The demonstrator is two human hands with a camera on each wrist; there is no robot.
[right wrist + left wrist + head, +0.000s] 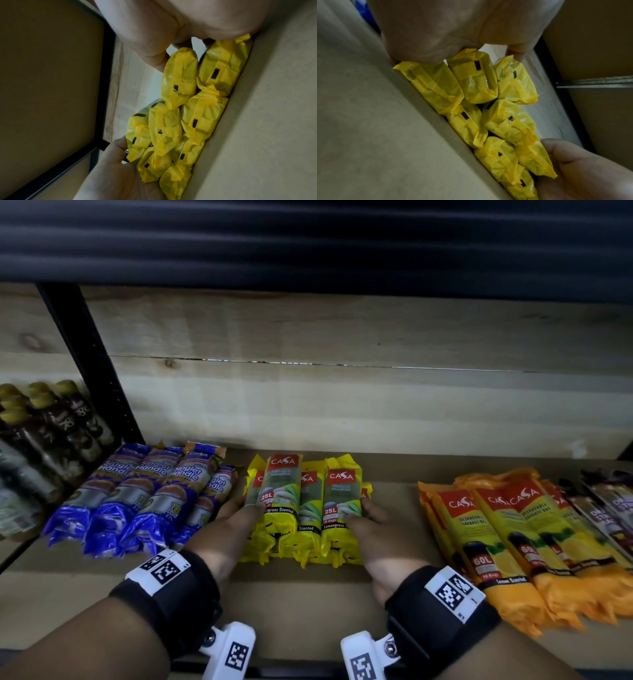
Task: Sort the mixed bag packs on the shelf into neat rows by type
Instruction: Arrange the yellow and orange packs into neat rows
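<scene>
A pile of yellow CASA 25L packs (310, 501) lies mid-shelf, stacked in two layers, their folded ends (505, 121) facing me. My left hand (245, 506) holds the pile's left side, thumb over the top pack and fingers along the flank. My right hand (363, 513) clasps the right side the same way. Both wrist views show the yellow ends (197, 121) squeezed between the two hands. Blue Singlet Handle packs (147, 491) form a row at left. Orange CASA 60L packs (507, 525) lie overlapping at right.
Dark packs (609, 505) lie at the far right, past the orange ones. Bottles (51, 426) stand beyond a black upright (92, 364) at left. The brown shelf board (301, 594) shows bare strips on both sides of the yellow pile and in front. A wooden back wall closes the shelf.
</scene>
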